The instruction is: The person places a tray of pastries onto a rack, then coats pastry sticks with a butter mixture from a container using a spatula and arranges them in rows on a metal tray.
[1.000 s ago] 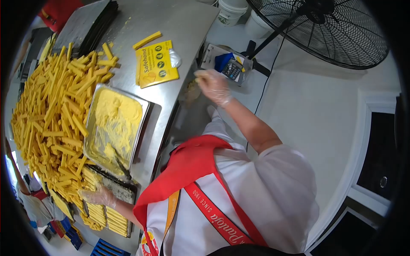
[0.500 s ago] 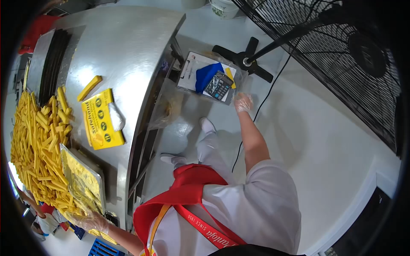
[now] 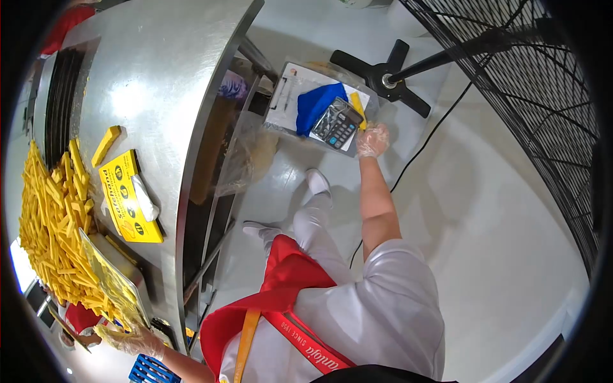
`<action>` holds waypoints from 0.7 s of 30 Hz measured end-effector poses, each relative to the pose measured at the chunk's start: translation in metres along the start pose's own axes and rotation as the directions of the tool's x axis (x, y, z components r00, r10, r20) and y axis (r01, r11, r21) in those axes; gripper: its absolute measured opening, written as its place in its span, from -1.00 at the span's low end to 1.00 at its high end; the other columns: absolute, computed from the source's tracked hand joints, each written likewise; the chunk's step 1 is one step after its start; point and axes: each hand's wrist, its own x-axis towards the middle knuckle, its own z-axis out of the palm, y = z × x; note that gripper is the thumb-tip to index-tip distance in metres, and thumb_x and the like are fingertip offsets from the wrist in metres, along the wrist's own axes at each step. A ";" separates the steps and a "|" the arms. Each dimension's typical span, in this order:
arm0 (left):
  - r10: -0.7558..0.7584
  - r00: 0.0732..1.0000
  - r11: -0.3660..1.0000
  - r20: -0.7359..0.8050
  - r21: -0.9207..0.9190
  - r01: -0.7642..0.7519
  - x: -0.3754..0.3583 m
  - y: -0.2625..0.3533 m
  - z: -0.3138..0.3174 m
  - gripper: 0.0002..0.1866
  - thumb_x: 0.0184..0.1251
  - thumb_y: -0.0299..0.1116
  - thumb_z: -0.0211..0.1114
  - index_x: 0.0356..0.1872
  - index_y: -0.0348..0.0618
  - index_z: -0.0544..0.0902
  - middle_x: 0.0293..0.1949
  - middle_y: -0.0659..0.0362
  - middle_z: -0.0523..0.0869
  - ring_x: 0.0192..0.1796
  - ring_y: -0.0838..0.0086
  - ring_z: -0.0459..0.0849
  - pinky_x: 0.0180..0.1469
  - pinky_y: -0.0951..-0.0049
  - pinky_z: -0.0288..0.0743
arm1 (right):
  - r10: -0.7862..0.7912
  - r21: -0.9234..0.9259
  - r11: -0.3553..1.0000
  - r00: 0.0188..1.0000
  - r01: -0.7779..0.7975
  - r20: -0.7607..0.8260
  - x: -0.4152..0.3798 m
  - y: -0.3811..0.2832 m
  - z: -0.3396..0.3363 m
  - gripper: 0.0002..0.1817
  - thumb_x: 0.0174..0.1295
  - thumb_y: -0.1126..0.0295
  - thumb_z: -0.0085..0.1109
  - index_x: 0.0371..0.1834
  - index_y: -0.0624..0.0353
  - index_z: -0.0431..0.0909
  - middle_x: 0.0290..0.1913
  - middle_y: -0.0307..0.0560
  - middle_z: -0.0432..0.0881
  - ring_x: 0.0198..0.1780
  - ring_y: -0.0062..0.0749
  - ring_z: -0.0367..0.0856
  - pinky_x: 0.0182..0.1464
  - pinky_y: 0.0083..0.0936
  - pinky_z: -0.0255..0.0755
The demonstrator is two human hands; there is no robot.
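Observation:
My left hand [image 3: 137,340], in a clear glove, is closed at the near end of a shallow metal tray [image 3: 145,299]. The tray is tilted, with yellow residue inside, and stands against a large pile of yellow sticks [image 3: 57,236]. Out to the far side, my right hand [image 3: 373,139], also gloved, has its fingers curled at the end of a yellow stick [image 3: 357,110]. Beside that stick lie a calculator [image 3: 337,124], a blue cloth-like piece [image 3: 318,108] and a clipboard with paper [image 3: 290,99], on a plastic-covered surface.
A yellow glove box [image 3: 128,198] and one loose stick [image 3: 105,145] lie on the steel table [image 3: 153,70]. At right stands a large black fan [image 3: 543,115], its foot [image 3: 386,80] and cable on the floor. Another person [image 3: 80,317] and a blue crate [image 3: 153,370] are at lower left.
My right hand has moved up to the end of the yellow stick. The metal tray is now tilted more steeply, with my left hand still at its near end. The view has shifted.

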 end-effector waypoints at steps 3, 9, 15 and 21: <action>0.027 0.999 0.985 0.036 0.168 -0.033 -0.003 0.000 0.000 -0.29 0.27 -0.18 0.42 0.33 -0.36 0.36 0.32 -0.05 0.46 0.33 0.12 0.47 0.34 0.25 0.43 | 0.049 0.036 0.998 0.999 -0.049 -0.017 0.005 -0.002 0.020 -0.78 0.07 0.15 0.31 -0.28 -0.03 0.64 -0.12 -0.21 0.53 0.02 -0.23 0.50 0.00 -0.28 0.49; 0.002 0.999 1.000 0.034 0.030 -0.003 -0.008 0.004 -0.004 -0.27 0.27 -0.15 0.41 0.35 -0.34 0.34 0.33 -0.05 0.44 0.33 0.13 0.47 0.29 0.29 0.50 | 0.017 -0.049 0.999 0.999 -0.014 0.046 0.011 0.002 0.024 -0.75 0.11 0.18 0.25 -0.23 0.05 0.54 -0.15 -0.22 0.55 0.01 -0.24 0.52 -0.01 -0.27 0.53; -0.069 0.997 0.994 0.039 -0.082 0.072 -0.017 -0.003 -0.002 -0.27 0.30 -0.13 0.38 0.37 -0.30 0.32 0.34 -0.05 0.42 0.34 0.13 0.44 0.32 0.25 0.46 | -0.013 -0.052 0.999 1.000 0.011 -0.028 0.024 0.005 0.040 -0.75 0.14 0.21 0.21 -0.19 0.09 0.51 -0.18 -0.12 0.59 -0.01 -0.19 0.57 -0.04 -0.25 0.56; -0.023 0.996 0.999 0.081 -0.038 0.026 -0.019 0.002 -0.009 -0.27 0.33 -0.35 0.36 0.42 -0.30 0.19 0.39 -0.09 0.30 0.41 0.08 0.33 0.40 0.15 0.33 | 0.067 -0.056 0.996 0.998 -0.067 -0.006 0.039 0.016 0.041 -0.72 0.08 0.17 0.24 -0.25 0.12 0.59 -0.16 -0.04 0.63 0.00 -0.15 0.60 0.00 -0.30 0.55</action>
